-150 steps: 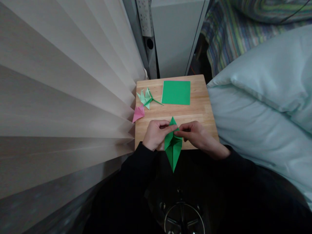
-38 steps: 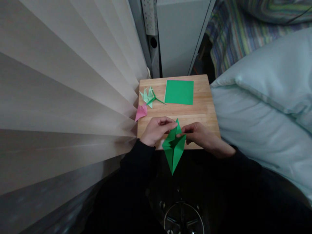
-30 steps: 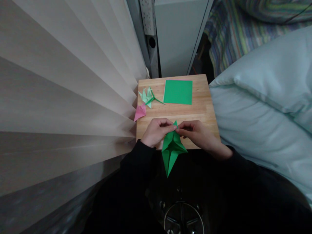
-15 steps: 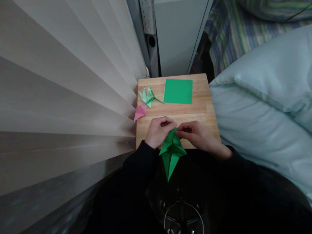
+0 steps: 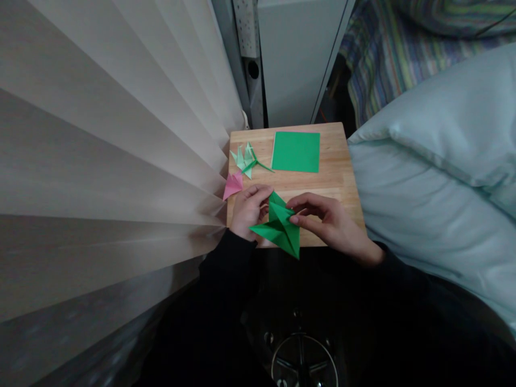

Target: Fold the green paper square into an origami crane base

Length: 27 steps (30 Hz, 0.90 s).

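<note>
Between my two hands is a folded piece of green origami paper (image 5: 281, 228), with pointed flaps standing out to the left and downward. My left hand (image 5: 249, 210) pinches its upper left side with thumb and fingers. From the right, my right hand (image 5: 324, 220) has thumb and fingertips closed on its right edge. The paper is held above the front part of the small wooden table (image 5: 334, 185). Farther back lies a flat green square of paper (image 5: 296, 152).
At the table's left are a pale green folded paper piece (image 5: 244, 159) with a thin green stem and a pink folded paper piece (image 5: 233, 186). A pleated curtain (image 5: 161, 161) borders the left, pale blue bedding (image 5: 435, 161) the right. A grey cabinet (image 5: 298, 64) stands behind.
The green origami paper has turned and been raised toward the table; its long lower point no longer hangs down. My left hand has shifted left, and my right hand grips the paper's right edge.
</note>
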Available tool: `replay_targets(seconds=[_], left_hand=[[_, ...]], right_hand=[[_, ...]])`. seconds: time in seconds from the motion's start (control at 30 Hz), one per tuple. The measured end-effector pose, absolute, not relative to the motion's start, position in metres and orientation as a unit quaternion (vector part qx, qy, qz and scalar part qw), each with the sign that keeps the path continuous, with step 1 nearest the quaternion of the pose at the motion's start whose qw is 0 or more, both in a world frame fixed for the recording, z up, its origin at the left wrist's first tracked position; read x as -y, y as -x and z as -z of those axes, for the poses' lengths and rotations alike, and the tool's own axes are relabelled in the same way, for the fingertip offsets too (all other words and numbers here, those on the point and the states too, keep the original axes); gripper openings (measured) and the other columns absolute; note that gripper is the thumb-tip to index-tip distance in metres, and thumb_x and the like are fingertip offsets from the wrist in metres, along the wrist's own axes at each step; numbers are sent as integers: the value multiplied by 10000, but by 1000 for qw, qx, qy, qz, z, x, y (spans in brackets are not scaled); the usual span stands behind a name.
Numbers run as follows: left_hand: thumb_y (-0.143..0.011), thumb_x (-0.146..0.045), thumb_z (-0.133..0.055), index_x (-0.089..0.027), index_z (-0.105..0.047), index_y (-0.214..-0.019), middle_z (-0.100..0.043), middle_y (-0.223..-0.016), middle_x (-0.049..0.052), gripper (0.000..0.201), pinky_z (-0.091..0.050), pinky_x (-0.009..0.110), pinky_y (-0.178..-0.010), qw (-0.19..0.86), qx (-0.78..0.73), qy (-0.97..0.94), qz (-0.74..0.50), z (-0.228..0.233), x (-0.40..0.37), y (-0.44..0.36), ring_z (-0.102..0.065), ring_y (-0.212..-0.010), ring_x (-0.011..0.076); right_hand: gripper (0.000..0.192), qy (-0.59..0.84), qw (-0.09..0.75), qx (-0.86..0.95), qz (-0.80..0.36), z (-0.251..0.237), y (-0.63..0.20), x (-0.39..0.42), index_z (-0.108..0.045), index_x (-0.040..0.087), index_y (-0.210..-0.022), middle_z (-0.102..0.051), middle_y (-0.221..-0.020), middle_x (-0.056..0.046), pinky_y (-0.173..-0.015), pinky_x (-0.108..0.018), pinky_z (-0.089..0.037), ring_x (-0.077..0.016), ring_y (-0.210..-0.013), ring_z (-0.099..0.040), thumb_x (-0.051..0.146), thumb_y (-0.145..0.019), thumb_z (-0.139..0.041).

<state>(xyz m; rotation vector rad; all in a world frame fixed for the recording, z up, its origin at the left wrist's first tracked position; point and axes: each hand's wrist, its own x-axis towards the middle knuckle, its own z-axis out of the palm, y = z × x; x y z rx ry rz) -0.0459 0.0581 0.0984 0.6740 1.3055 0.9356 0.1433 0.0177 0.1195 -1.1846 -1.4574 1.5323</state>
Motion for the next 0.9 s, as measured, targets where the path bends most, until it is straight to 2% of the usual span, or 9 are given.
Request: replay_targets(seconds=[0.07,0.2,0.33,0.43,0.5,0.57,0.67,0.77,0.9], left_hand=[[-633,-403,-879,-172,-675,-733,-619,-672,-36,323,-434,216,-562,662,-541,-299,-424,-97,-55,44,-557,-578,83],[-702,-423,-867,-160,-755,-797,-661,-711,-14,301,-437,206,-594,665,-489,-357,-437,-96,-50,42,-565,-620,82],[-716,-447,-871,-166,-773,-794,-610,-617,-33,308,-368,204,-532,642,-496,-380,-444,-96,-49,42,-488,-543,70],[-726,-489,-870,-169,-764,-773,-623,-616,-25,341,-382,214,-536,631,-505,-384,-447,-95,-50,43,-497,-541,79],[-788,-576,-807,-166,-763,-806,-690,-712,13,413,-444,228,-593,644,-487,-379,-452,-95,-51,44,-585,-625,107],[-838,-647,-734,-172,-764,-959,-754,-906,64,491,-510,257,-695,676,-442,-387,-445,-96,-51,46,-680,-798,159],[-769,-542,-857,-217,-657,-1188,-746,-1136,86,567,-550,291,-811,713,-373,-427,-412,-99,-51,46,-706,-986,201],[-698,-372,-939,-224,-577,-1075,-718,-1039,30,543,-582,290,-814,710,-371,-449,-397,-99,-48,42,-695,-908,160],[-732,-371,-890,-174,-577,-857,-629,-812,-19,391,-624,263,-662,689,-411,-451,-391,-95,-48,37,-656,-738,120]], right_hand=[[284,492,375,541,-570,-113,-141,-19,-732,200,-925,-759,-919,-53,-796,-343,-546,-204,-847,-700,472,-860,-784],[254,504,423,504,-559,-103,-142,-21,-733,192,-806,-728,-773,-29,-677,-310,-515,-171,-722,-656,432,-825,-814],[222,486,443,472,-588,-100,-140,-20,-739,202,-840,-735,-799,-13,-675,-292,-519,-160,-739,-667,376,-774,-861],[234,476,435,459,-611,-99,-138,-20,-741,210,-875,-748,-843,-12,-711,-297,-534,-166,-788,-689,331,-736,-885],[219,492,446,449,-598,-99,-139,-22,-735,206,-854,-745,-826,-15,-705,-301,-531,-166,-778,-688,314,-729,-878],[218,519,475,433,-563,-99,-142,-26,-716,201,-842,-733,-801,-15,-671,-297,-521,-161,-746,-679,294,-718,-868],[230,537,522,417,-515,-100,-150,-32,-660,204,-804,-688,-740,11,-623,-285,-510,-139,-671,-642,259,-699,-858],[217,534,536,422,-499,-99,-153,-35,-634,207,-776,-660,-720,23,-625,-284,-523,-132,-657,-630,238,-707,-838],[111,530,492,458,-517,-97,-153,-31,-694,198,-819,-704,-798,-14,-668,-306,-549,-159,-734,-665,259,-783,-779]])
